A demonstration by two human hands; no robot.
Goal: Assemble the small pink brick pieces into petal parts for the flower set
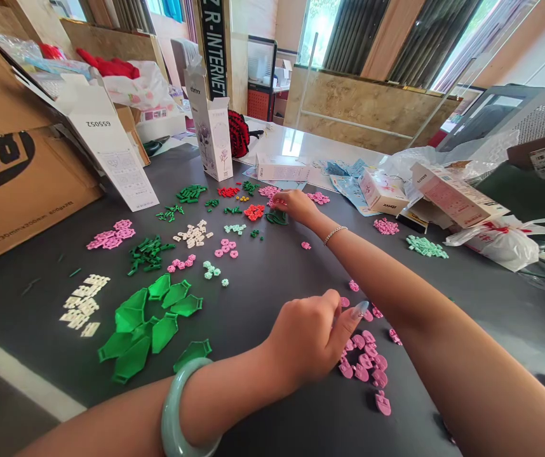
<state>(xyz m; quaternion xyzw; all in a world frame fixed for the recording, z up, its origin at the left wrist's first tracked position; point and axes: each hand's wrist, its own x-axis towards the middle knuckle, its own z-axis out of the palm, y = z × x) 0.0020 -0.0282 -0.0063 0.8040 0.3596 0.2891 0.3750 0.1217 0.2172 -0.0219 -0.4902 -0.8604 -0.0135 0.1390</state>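
Over the dark table, my left hand [308,336], with a pale green bangle on its wrist, is curled closed beside a group of pink round pieces [368,358]; whatever its fingers hold is hidden. Farther off, my right hand [294,206] reaches down with its fingers together at small pink and dark green pieces [277,218]. Orange-red pieces [254,212] lie just left of it. Large bright green leaf-shaped pieces [132,311] and cream pieces [82,301] are at the left. Small mint pieces [211,270] lie near the middle.
A brown carton [25,184] and a white open box [110,146] stand at the left. Another white box [215,136] is upright at the back. Boxes [458,193] and a plastic bag [505,244] crowd the right. Mint pieces [426,246] lie near them.
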